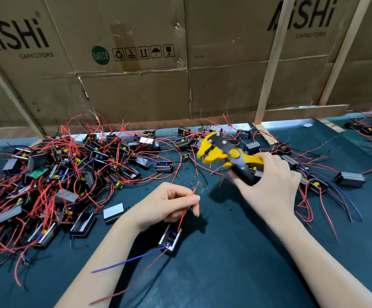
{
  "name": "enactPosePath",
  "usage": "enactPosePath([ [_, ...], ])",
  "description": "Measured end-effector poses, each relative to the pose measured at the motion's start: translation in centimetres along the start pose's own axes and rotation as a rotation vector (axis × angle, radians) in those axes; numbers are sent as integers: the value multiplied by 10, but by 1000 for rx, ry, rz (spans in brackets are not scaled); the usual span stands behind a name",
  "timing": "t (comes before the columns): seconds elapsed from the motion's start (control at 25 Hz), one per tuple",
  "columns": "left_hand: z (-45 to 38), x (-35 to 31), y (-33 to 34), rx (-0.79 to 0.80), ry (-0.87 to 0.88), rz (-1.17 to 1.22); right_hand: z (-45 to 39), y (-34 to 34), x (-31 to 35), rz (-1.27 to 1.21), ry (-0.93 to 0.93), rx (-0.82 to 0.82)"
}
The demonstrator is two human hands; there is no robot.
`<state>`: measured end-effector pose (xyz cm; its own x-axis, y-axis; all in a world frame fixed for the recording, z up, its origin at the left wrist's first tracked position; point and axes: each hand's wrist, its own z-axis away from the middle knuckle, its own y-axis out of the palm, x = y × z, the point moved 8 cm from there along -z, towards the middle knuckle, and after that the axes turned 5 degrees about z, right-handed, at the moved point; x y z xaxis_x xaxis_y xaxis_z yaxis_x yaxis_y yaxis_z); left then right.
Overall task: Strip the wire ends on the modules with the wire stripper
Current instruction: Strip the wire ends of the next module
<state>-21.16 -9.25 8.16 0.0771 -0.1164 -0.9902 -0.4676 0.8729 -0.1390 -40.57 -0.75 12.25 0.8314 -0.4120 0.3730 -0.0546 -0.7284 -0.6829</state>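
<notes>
Left hand point(169, 204): you pinch the red wire point(184, 213) of the near module point(170, 237).
Right hand point(271, 183): gripping the wire stripper point(221, 152), apart from it.
Left: the far-left pile point(54, 174) looks unstripped.

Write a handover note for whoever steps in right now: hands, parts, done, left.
Left hand: pinches the red wire of one module, which hangs below the fingers; wire tip points up toward the stripper.
Right hand: grips the stripper handles, jaws open, held apart from the wire.
Module's blue wire trails toward the near left.
Done: red insulation bits lie on the mat; whether this tip is stripped, cannot tell.
Left: big pile on the left; smaller group on the right, status unclear.
</notes>
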Motion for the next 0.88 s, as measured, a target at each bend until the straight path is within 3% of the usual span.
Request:
enactPosePath([
  [0.12, -2, -15, 1, -174, 181, 74, -11, -18, -17, -350, 131, -96],
  [0.2, -6, -23, 14, -129, 270, 104, -15, -30, -32, -465, 179, -187],
  [0.32, -8, -20, 22, -8, 228, 83, -17, -35, -48, -524, 237, -235],
  [0.4, -5, -16, 9, -90, 186, 54, -18, -30, -53, -529, 257, -215],
  [0.64, 18, -28, -61, -664, 272, -127, -12, -26, -34, -569, 149, -158],
  [0.8, 70, -50, -105, -1246, 363, -696, -4, -6, -5, -811, 46, 94],
  [0.88, 88, -51, -120, -1410, 231, -986, 4, 6, 10, -927, 4, 240],
])
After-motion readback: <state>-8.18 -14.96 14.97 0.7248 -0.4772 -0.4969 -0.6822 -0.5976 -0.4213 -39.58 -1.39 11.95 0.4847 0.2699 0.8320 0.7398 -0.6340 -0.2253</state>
